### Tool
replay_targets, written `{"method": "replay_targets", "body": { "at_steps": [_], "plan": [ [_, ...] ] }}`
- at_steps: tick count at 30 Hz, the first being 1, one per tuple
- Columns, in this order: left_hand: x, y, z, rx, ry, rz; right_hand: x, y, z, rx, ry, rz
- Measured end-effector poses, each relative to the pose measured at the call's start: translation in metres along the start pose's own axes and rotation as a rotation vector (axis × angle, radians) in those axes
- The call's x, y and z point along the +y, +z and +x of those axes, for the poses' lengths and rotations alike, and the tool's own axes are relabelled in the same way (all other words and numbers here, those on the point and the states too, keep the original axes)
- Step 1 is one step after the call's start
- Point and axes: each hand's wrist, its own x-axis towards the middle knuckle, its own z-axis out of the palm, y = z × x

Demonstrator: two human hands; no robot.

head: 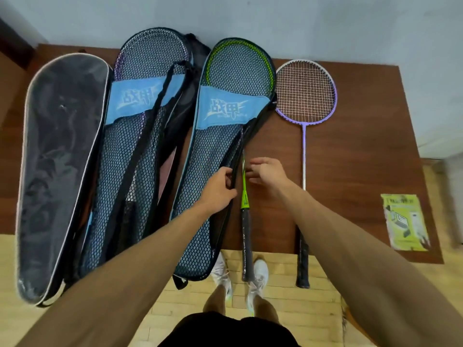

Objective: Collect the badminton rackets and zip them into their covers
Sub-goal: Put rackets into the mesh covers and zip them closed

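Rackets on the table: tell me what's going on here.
A person is packing badminton rackets into covers on a brown table. The left hand pinches the open edge of a mesh cover that holds the green racket, its handle still sticking out. The right hand hovers open beside it. A purple racket lies uncovered to the right.

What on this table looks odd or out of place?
The green-framed racket sits only half inside its blue mesh cover: its head is in, but the shaft and black grip stick out through the unzipped side, past the table edge. The purple racket lies bare beside it, and a yellow leaflet seems unrelated.
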Motion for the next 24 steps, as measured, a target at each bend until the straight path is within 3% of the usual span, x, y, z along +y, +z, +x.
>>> {"method": "replay_targets", "body": {
  "at_steps": [4,7,9,12,15,20,24],
  "plan": [
    [-0.01,0.008,-0.031,0.048,-0.063,0.167,0.018,-0.019,-0.009,-0.016,-0.04,-0.299],
    [-0.019,0.014,-0.063,0.045,-0.115,0.345,0.033,-0.033,-0.029,-0.102,-0.277,-0.804],
    [-0.023,0.022,-0.081,0.044,-0.121,0.442,0.045,-0.036,-0.045,-0.172,-0.44,-0.973],
    [-0.027,0.032,-0.099,0.089,-0.138,0.518,0.061,-0.037,-0.058,-0.215,-0.518,-1.049],
    [-0.032,0.036,-0.103,0.144,-0.16,0.517,0.076,-0.035,-0.066,-0.202,-0.472,-1.045],
    [-0.032,0.036,-0.1,0.19,-0.08,0.285,0.097,-0.023,-0.075,-0.179,-0.294,-1.054],
    [-0.037,0.028,-0.105,0.205,0.058,0.15,0.099,-0.009,-0.079,-0.108,-0.221,-0.849]
  ]
}}
